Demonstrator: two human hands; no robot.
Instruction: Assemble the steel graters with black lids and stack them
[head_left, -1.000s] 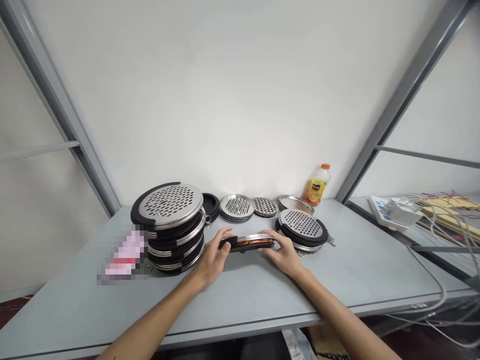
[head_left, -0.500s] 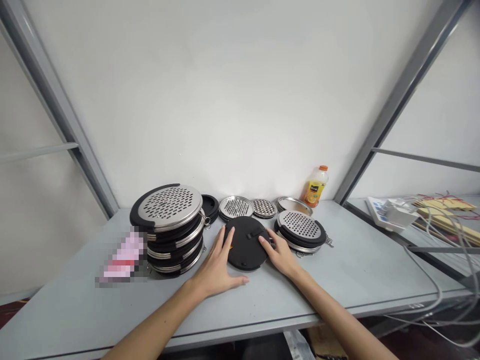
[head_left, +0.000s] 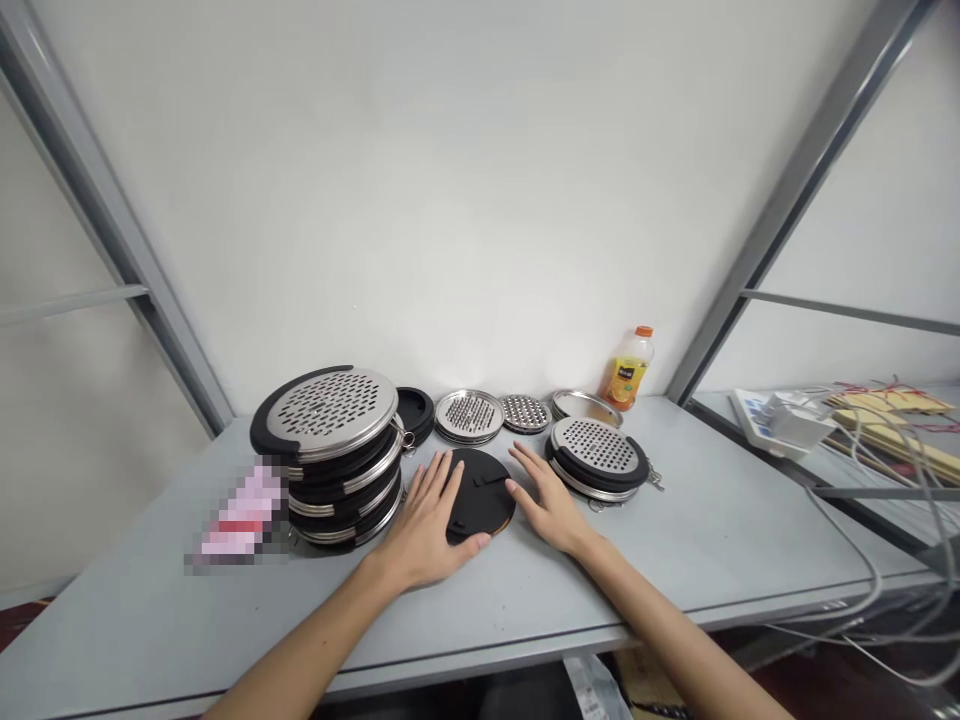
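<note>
While the left hand [head_left: 425,532] lies spread wide on the black disc [head_left: 486,490] on the table [head_left: 495,605], the right hand [head_left: 553,512] is wide too, just beside it, holding nothing. The tall pile [head_left: 337,462] and the grater [head_left: 598,448] near the right hand look put together. From here I can't tell if the disc is done; metal plates [head_left: 470,415] by the wall [head_left: 465,200] sit loose.

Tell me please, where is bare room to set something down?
Bare tabletop shows between the right stack and the white cable, and between the forearms in front of the black disc. The back is crowded: metal discs, a bottle.
</note>
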